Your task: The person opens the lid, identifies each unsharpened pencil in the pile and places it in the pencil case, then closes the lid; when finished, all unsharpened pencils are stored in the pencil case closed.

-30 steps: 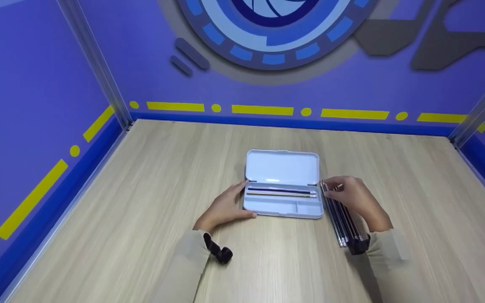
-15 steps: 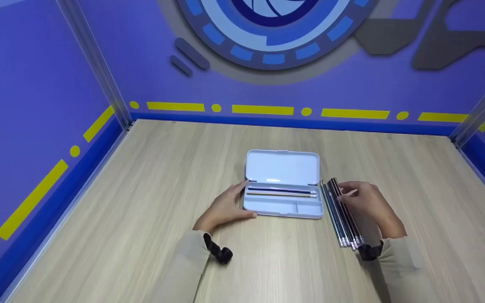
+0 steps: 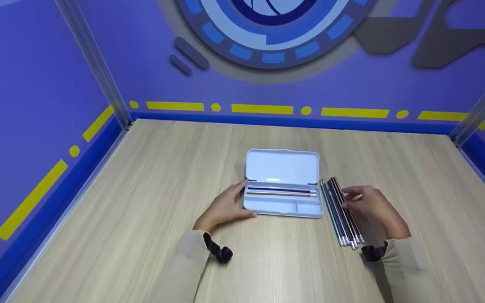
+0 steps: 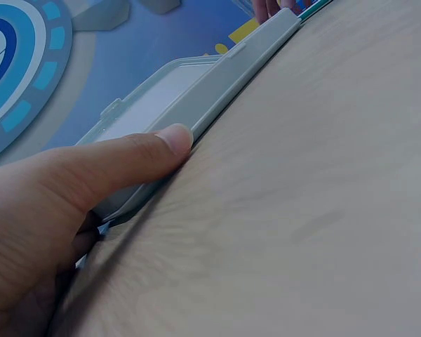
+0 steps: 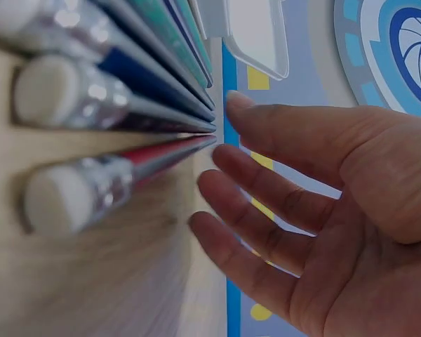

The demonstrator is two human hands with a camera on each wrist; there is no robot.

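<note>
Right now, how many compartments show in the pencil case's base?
3: the long back compartment holding pencils, the long front compartment, and the small compartment at front right.

Light wood-grain bench [image 3: 162,168] with an open pencil case [image 3: 282,166] and loose pencils [image 3: 343,216] on it.
In the head view the bench spreads from mid-frame down to the bottom edge, its pale grain running towards the lower edge; the case lies flat just right of centre, lid laid back towards the top, and the pencils lie bunched just to its right, slanting, with white eraser ends towards the lower right.
</note>
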